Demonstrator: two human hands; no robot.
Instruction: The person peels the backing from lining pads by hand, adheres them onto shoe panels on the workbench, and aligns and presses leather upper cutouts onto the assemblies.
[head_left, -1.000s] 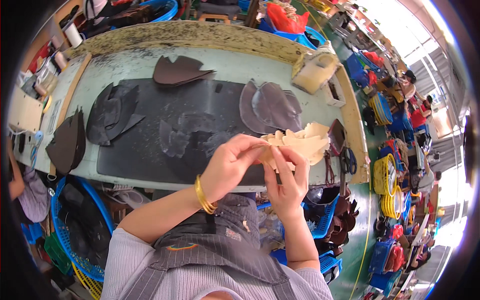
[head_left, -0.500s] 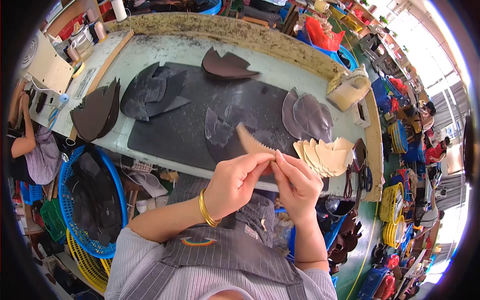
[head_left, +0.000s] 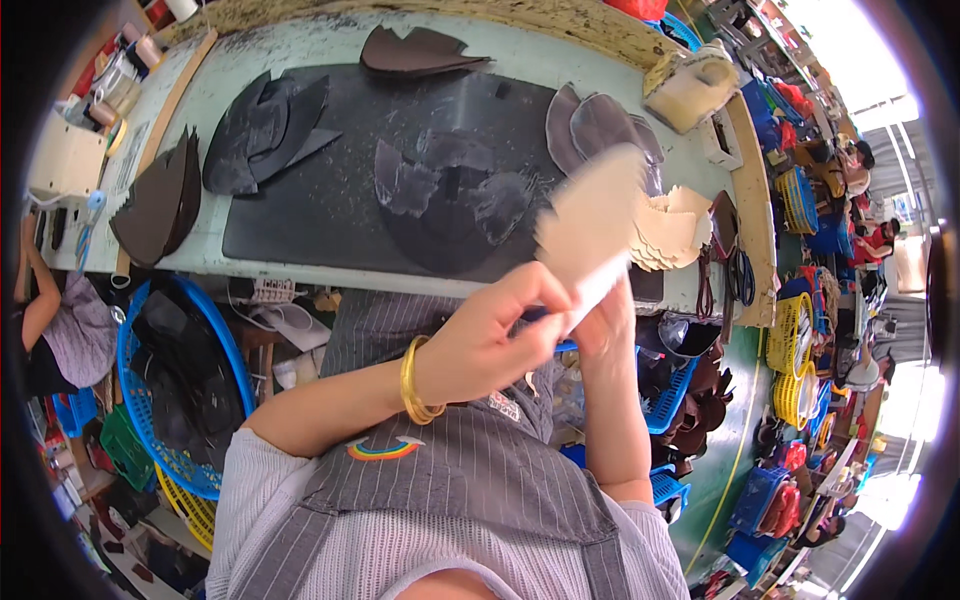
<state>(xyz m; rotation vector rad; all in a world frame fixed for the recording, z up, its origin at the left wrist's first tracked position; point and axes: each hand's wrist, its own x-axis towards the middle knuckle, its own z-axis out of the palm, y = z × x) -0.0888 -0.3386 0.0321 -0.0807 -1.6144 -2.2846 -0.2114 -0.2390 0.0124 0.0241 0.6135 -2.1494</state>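
Note:
A cream-coloured cut piece with a saw-toothed edge, perhaps leather, stands up in front of me, smeared by motion. My left hand is closed on its lower end, the fingers bent in. My right hand is against the same end, and its fingers are mostly hidden behind the piece. Just right of it, a fanned stack of similar cream pieces lies on the bench. Beyond my hands, a dark curved piece with notched edges rests on the black mat.
More dark pieces lie at the mat's left, with a brown stack farther left. A brown piece is at the back, grey pieces at the right. Near a cream container are scissors. A blue basket stands below left.
The cream piece has swung from lying flat, edge-on, to standing up with its broad face showing. My hands have shifted slightly. The bench appears higher in view.

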